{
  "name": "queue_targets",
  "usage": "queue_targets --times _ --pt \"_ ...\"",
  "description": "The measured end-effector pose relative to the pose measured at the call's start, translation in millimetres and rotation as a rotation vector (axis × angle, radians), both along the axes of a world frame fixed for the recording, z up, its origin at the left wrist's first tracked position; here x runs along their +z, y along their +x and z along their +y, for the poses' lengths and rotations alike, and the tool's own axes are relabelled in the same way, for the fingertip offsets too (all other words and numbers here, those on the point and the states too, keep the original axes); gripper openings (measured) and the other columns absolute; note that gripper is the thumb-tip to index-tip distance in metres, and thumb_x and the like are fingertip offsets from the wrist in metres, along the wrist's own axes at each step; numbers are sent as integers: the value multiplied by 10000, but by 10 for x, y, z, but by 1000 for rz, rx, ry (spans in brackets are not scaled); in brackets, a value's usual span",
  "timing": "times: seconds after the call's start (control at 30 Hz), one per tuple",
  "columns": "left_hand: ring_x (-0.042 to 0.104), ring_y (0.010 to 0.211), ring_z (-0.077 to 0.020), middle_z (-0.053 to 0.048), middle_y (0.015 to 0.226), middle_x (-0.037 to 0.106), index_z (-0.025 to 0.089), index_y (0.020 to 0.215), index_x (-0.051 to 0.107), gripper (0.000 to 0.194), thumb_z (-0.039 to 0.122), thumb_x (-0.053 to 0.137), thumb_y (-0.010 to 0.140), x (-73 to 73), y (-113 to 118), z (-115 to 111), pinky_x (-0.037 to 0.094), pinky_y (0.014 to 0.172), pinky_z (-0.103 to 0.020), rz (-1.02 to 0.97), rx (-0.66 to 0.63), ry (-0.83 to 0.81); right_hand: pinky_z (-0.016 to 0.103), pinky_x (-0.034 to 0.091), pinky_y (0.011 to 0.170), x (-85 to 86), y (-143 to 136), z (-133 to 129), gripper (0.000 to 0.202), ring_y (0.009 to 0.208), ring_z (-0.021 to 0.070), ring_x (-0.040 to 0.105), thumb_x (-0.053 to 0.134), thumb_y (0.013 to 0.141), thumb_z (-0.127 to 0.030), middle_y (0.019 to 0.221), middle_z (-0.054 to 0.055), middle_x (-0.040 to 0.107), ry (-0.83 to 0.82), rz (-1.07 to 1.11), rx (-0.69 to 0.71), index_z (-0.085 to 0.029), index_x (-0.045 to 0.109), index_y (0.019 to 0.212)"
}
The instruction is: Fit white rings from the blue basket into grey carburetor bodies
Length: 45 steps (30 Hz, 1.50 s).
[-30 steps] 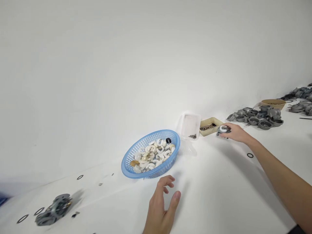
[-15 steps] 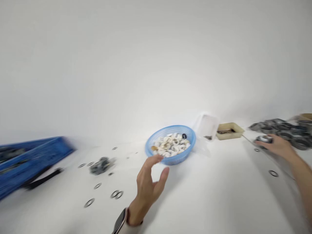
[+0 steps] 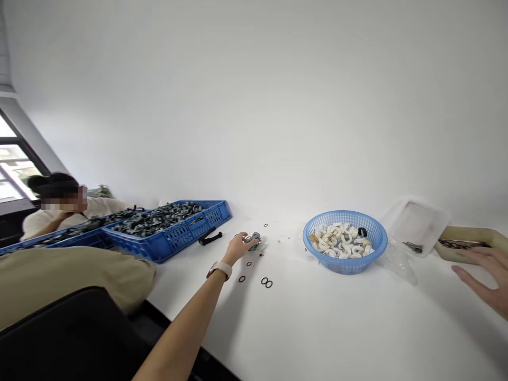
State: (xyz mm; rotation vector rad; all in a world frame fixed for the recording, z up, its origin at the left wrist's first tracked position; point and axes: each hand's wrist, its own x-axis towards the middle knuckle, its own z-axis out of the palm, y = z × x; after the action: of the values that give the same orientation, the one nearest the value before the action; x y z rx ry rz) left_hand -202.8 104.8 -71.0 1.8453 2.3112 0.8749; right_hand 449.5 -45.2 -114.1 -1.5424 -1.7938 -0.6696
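Note:
My left hand [image 3: 237,248], with a watch on its wrist, reaches out over the white table. Its thumb and fingers close around a small grey plastic part [image 3: 256,239] on the tabletop. Black rubber rings [image 3: 266,282] lie scattered about it, and a black strap-like piece [image 3: 210,236] is to its left. At the right edge my right hand [image 3: 490,278] is partly in view, its fingers apart and nothing in them. It hovers in front of the beige tray [image 3: 448,253] of thin metal pieces.
A blue round basket [image 3: 346,267] holds white and yellowish rings. Beside it are a clear plastic bag [image 3: 399,263] and a white tray [image 3: 420,222]. Blue crates [image 3: 159,248] full of dark parts stand left. Another person [image 3: 59,206] sits beyond them; a khaki-covered form [image 3: 79,275] is nearer.
The view has swung left, bringing in the crates and a person. My left hand has gone from beside the basket to the grey part. My right hand has left the dark round parts.

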Motion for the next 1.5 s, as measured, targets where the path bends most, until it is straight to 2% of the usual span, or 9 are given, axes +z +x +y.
queue_targets --times 0.17,0.3,0.53,0.77,0.87,1.0,1.1,1.33,1.5 --pt "642 1053 -245 -102 1248 614 157 1268 590 335 342 628 990 -142 -44 50 561 886 -448 -15 30 -75 514 465 900 -104 -284 -6 416 1076 359 622 402 918 -509 1096 144 695 -27 -31 100 -231 684 1043" --pt "646 1040 -242 -102 1243 615 158 1272 586 341 348 625 992 -16 11 36 565 875 -442 -73 71 -109 452 510 768 -113 -244 -15 394 978 328 654 440 910 -515 1074 110 703 -54 -28 60 -243 694 1040" --pt "648 951 -215 -84 1153 632 151 1219 595 316 363 624 986 620 188 -110 562 819 -401 -160 -22 -187 433 542 656 -1 -273 -22 330 942 334 681 487 924 -492 1066 107 715 -17 -70 87 -268 699 1040" --pt "661 786 -215 -49 878 724 188 1177 501 638 502 831 731 1201 984 -622 511 722 -312 -408 -496 -352 494 558 828 261 -1079 -311 328 991 325 673 542 975 -422 1067 126 711 121 -108 344 -222 606 1226" --pt "692 795 -213 -68 932 740 207 1138 484 594 527 806 755 1093 1510 -865 535 759 -333 -556 -713 -523 472 568 846 341 -1455 -517 457 1033 315 661 626 931 -426 1134 139 701 45 -76 460 -180 559 1311" --pt "708 747 -216 -51 883 731 230 1086 488 588 480 854 698 725 2140 -1119 562 733 -359 -690 -899 -720 416 562 906 411 -1728 -710 754 1164 314 616 768 788 -424 1312 148 638 -169 99 553 -168 467 1430" --pt "691 700 -183 -7 819 703 233 1090 496 553 453 844 721 471 2451 -1255 563 708 -336 -769 -995 -809 400 538 929 508 -1784 -763 718 1137 298 615 806 715 -345 1280 105 655 -407 242 614 -211 534 1366" --pt "690 735 -186 -27 867 706 226 1143 529 486 532 753 838 199 2673 -1242 563 733 -357 -968 -1174 -952 358 505 817 688 -1736 -757 468 923 239 603 777 673 -250 991 22 655 -729 493 610 -264 643 1122" --pt "649 1046 -253 -94 1117 698 213 1189 600 566 685 617 877 141 2664 -1167 497 919 -404 -770 -1341 -681 347 500 820 620 -1649 -684 455 960 238 598 784 680 -291 1032 18 641 -852 640 584 -277 654 1115"
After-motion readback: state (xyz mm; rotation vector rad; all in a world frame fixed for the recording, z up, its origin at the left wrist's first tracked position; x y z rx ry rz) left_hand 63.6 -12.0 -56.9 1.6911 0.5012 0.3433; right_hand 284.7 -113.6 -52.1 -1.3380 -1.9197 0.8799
